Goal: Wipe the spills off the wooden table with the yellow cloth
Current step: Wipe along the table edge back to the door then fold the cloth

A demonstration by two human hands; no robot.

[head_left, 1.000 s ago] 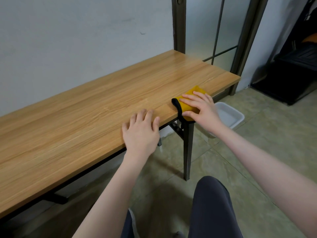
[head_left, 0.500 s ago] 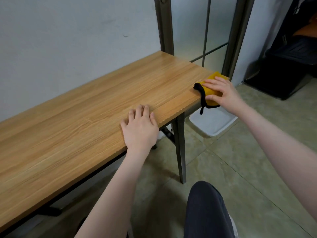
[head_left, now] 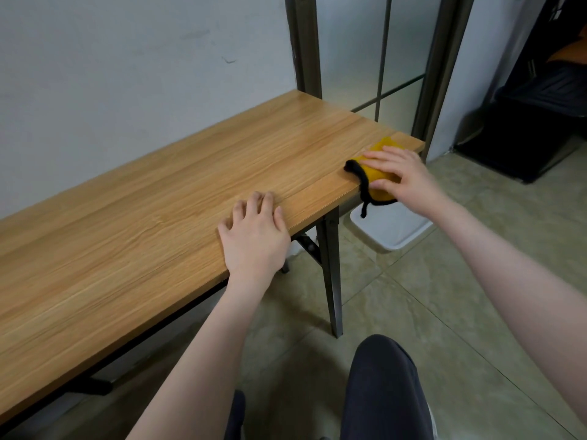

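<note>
- the wooden table (head_left: 152, 198) runs long and narrow from lower left to upper right along the wall; its right-hand end, near the corner, is where the work sits; no wet patch or spill is clear enough to make out on the grain
- a white bin (head_left: 390, 230) stands on the floor below that end, partly under the overhanging edge
- the left hand (head_left: 254, 233) rests palm-down on the near edge around mid-table, fingers loosely spread and slightly bent, holding nothing; it looks like a brace
- the right hand (head_left: 403, 179) lies flat on the yellow cloth (head_left: 378, 174), fingers straight and pressing it down at the near edge by the far-right corner; the two hands are well apart
- the cloth is to the right of the left hand, so the right arm alone is placed to move it; any stroke back would likely follow the table's long axis, leftward
- the cloth is bunched, mustard yellow, with black trim; part of it and a black loop (head_left: 365, 198) hang over the edge above the bin
</note>
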